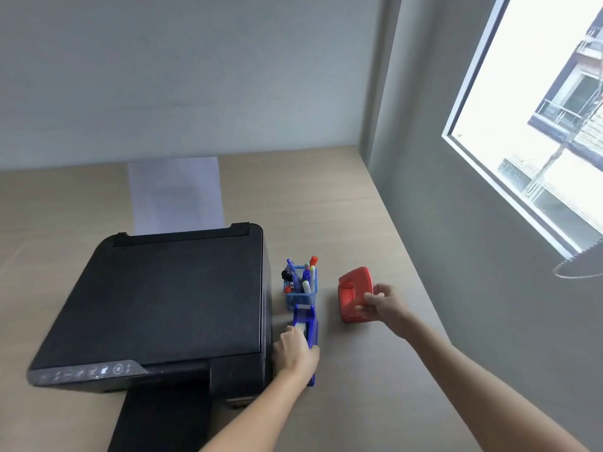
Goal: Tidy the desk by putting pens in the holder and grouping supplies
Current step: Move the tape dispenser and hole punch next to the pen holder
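A blue mesh pen holder (301, 300) stands on the desk just right of the printer, filled with several pens and markers (306, 275). Directly in front of it lies a blue tape dispenser (306, 321), and my left hand (295, 352) grips its near end from above. To the right, a red hole punch (354, 293) rests on the desk. My right hand (383, 305) holds its right side, thumb on top and fingers at the front edge.
A black printer (163, 305) with white paper (176, 194) in its rear tray fills the left of the wooden desk (359, 386). A grey wall with a window (538, 109) borders the desk's right edge.
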A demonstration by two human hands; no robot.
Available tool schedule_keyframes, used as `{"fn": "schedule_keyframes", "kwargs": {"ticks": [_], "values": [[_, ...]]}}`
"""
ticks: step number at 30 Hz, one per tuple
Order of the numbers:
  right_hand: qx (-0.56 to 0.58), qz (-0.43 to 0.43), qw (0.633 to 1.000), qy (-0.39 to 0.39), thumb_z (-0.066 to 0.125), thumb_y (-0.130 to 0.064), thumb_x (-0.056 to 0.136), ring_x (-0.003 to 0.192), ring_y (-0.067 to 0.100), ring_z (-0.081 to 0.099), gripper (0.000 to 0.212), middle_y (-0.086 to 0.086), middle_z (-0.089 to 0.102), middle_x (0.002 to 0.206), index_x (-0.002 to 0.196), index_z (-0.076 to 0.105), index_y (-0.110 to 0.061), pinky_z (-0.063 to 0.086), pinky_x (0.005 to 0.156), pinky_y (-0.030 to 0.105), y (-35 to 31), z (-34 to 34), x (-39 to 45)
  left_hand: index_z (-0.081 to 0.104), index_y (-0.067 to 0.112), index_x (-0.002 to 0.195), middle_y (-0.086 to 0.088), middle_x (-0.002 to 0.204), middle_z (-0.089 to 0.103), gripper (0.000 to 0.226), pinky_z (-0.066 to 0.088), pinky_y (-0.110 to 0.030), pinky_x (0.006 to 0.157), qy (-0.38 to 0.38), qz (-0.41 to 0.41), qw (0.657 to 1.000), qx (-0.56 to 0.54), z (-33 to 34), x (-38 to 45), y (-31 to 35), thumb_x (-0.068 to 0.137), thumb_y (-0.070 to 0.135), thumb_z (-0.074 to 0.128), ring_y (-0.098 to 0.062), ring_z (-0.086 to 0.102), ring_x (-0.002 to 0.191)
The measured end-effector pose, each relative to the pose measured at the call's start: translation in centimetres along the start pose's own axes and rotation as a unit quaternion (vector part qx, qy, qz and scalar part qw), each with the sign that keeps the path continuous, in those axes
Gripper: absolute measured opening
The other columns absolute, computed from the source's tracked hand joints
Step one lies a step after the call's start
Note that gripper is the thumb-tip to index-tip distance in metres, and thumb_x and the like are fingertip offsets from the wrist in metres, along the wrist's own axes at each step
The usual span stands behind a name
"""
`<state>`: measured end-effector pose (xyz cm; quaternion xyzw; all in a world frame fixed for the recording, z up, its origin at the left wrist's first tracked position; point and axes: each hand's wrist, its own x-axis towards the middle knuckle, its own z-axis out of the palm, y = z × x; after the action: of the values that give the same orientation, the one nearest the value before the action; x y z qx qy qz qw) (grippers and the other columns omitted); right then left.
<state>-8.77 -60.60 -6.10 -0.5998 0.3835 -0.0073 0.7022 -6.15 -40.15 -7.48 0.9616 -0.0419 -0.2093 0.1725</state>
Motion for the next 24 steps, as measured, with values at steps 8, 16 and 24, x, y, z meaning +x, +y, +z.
{"fn": "schedule_keyframes", "kwargs": {"ticks": [8,16,24], "values": [[0.009,0.002,1.0,0.001,0.047,0.004,0.095,0.046,0.018,0.067,0.02,0.022,0.058,0.085,0.08,0.051,-0.009,0.06,0.05,0.027,2.0,1.0,2.4,0.05,0.008,0.109,-0.01,0.112,0.069,0.045,0.054,-0.034,0.078,0.003,-0.038,0.999,-0.012,0.8,2.0,2.2,0.079,0.034,0.07,-0.029,0.068,0.105],[-0.004,0.015,1.0,0.003,0.045,0.002,0.097,0.048,0.017,0.066,0.022,0.021,0.061,0.078,0.08,0.048,-0.011,0.061,0.054,0.027,2.1,1.9,3.1,0.05,0.007,0.111,-0.01,0.114,0.068,0.05,0.053,-0.034,0.077,-0.004,-0.052,0.998,-0.026,0.8,2.7,2.7,0.078,0.036,0.073,-0.029,0.067,0.106],[-0.103,0.026,0.993,0.042,0.044,-0.001,0.096,0.061,0.026,0.059,0.02,0.022,0.056,0.095,0.117,0.047,-0.002,0.057,0.05,0.027,0.7,2.1,1.2,0.043,0.003,0.125,-0.014,0.129,0.06,0.072,0.051,-0.037,0.093,-0.042,-0.024,0.999,-0.024,-0.7,1.4,2.9,0.078,0.048,0.072,-0.03,0.061,0.118]]}}
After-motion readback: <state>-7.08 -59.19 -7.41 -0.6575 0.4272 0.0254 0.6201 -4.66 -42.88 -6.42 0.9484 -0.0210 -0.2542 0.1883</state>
